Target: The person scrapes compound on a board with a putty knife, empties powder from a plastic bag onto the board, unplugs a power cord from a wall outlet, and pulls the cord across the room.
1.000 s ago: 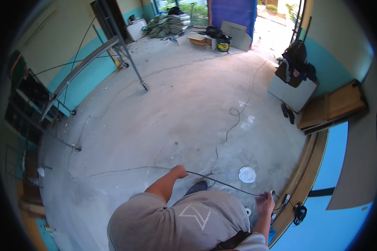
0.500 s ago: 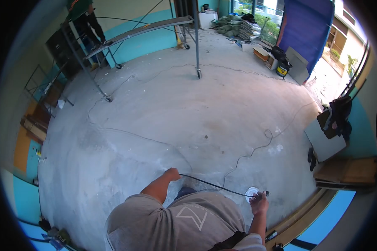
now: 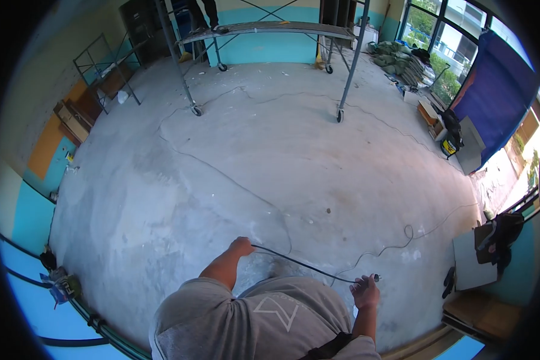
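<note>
A black power cord (image 3: 306,263) stretches between my two hands, low over the concrete floor. My left hand (image 3: 242,246) is closed around it at the left end of this span. My right hand (image 3: 365,294) grips the cord near its other end, where a dark plug (image 3: 377,278) with small metal tips sticks out past the fingers. Both hands are in front of my body at the bottom of the head view. A thinner grey cord (image 3: 234,182) lies on the floor beyond my left hand, winding towards the back.
A wheeled scaffold (image 3: 276,27) stands at the back with a person's legs (image 3: 203,13) on its platform. Filled sacks (image 3: 402,60) are piled by the windows. Boards (image 3: 475,258) lean at the right wall. A loose cord (image 3: 390,246) loops across the floor at right.
My view has turned left, so the scaffold and sacks sit further right. The white round thing by my right hand is no longer visible. Both hands keep hold of the cord.
</note>
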